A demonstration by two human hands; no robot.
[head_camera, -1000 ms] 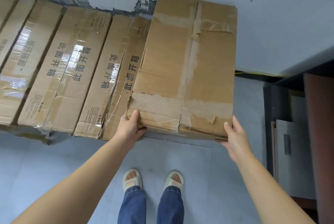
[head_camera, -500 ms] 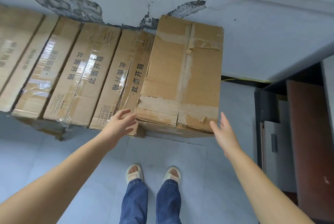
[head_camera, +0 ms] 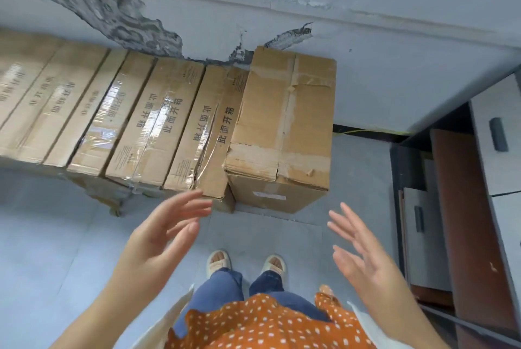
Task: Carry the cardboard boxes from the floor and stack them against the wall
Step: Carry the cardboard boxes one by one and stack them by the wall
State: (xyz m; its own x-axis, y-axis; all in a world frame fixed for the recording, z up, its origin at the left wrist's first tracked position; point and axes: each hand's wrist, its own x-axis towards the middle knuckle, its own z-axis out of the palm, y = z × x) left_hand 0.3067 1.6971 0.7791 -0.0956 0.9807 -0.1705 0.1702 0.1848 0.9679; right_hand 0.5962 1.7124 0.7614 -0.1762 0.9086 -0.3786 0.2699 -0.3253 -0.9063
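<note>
A plain brown cardboard box (head_camera: 284, 123) with torn tape stands on the floor against the peeling wall (head_camera: 394, 38), at the right end of a row of boxes. Beside it on the left sit several taped boxes with printed characters (head_camera: 158, 123), packed side by side. My left hand (head_camera: 166, 233) hovers in front of the row with its fingers spread, holding nothing. My right hand (head_camera: 363, 252) hangs apart from the plain box, palm turned inward and fingers straight, also empty.
Dark cabinets with grey drawer fronts (head_camera: 490, 134) and a brown panel (head_camera: 462, 207) fill the right side. Grey tiled floor (head_camera: 56, 250) lies in front of the boxes. My feet in pale sandals (head_camera: 245, 262) stand just short of the plain box.
Both hands have let go of the plain box and drawn back toward me. The box now stands on the floor against the wall, and the view has pulled away from it.
</note>
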